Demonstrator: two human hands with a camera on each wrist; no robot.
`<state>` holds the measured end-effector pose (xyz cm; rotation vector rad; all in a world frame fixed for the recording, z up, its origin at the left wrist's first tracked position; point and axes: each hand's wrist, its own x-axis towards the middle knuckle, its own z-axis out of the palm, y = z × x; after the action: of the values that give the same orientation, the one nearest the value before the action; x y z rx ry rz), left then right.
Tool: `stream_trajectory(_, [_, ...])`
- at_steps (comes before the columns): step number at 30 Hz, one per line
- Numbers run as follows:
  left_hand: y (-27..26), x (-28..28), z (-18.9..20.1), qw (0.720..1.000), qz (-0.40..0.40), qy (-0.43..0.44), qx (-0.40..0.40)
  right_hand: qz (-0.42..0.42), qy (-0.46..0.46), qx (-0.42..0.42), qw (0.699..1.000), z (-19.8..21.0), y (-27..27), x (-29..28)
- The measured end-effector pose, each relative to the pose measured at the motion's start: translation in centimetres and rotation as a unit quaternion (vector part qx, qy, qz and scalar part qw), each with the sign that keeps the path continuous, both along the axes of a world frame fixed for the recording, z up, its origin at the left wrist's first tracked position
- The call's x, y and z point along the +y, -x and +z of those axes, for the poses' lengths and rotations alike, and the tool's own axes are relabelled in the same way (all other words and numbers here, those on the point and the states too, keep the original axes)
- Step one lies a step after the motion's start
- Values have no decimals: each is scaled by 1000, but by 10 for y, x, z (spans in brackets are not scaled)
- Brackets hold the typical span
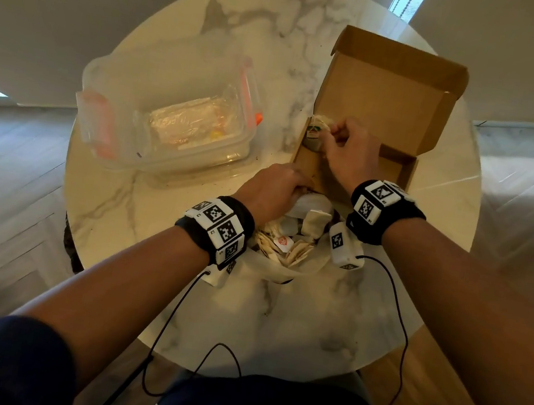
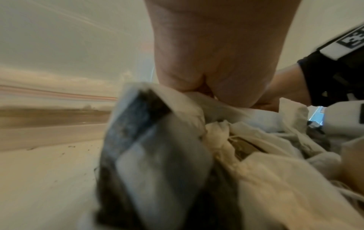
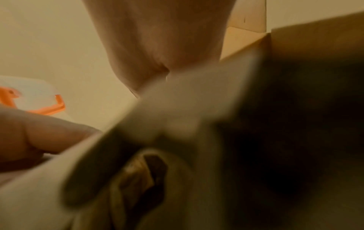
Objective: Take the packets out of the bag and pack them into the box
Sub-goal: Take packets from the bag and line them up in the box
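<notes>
Bag [image 1: 288,261] under left hand [image 1: 274,189]; right hand [image 1: 349,152] pinches packet [image 1: 316,131] inside box [image 1: 399,166].

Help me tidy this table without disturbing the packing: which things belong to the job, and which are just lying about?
In use:
- cardboard box, lid open
- bag of packets, gripped by the left hand
- packet, held in the box by the right hand

Lying about:
- clear plastic container with orange clips
- marble table

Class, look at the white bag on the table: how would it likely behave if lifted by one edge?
The bag looks crumpled and soft, so it would probably sag, not hold shape. Its mouth gapes with packets loose inside, so some may spill. The left hand grips its rim, perhaps to steady it.
</notes>
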<state>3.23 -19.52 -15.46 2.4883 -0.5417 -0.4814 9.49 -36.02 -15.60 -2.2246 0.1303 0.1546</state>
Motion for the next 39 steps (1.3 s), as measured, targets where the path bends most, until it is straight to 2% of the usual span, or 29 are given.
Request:
stream_trajectory(6, [0,3,6,1000,16,-2,14,31,42,-3,999,17,2,-11])
stream_trajectory(11, [11,10,20,998,40,53,-18,143,28,-26,989,42,19,-21])
stream_trajectory(14, [21,12,33,996,26,76,-39,200,35,-50,978,54,38,-28])
stream_trajectory(17, [36,9,46,995,-5,93,-37,219,36,-29,975,60,59,-37])
stream_trajectory(23, [50,3,47,996,-31,65,-53,237,5,83,968,67,90,-49])
stream_trajectory(29, [51,7,62,990,2,115,-86,277,-5,83,957,73,106,-46])
stream_trajectory(33, [55,6,69,993,21,103,-52,279,1,63,958,71,110,-43])
stream_trajectory(36, [65,8,68,993,64,99,26,264,25,51,963,69,112,-43])
stream_trajectory(39, [76,12,65,995,39,60,75,257,43,45,964,66,114,-45])
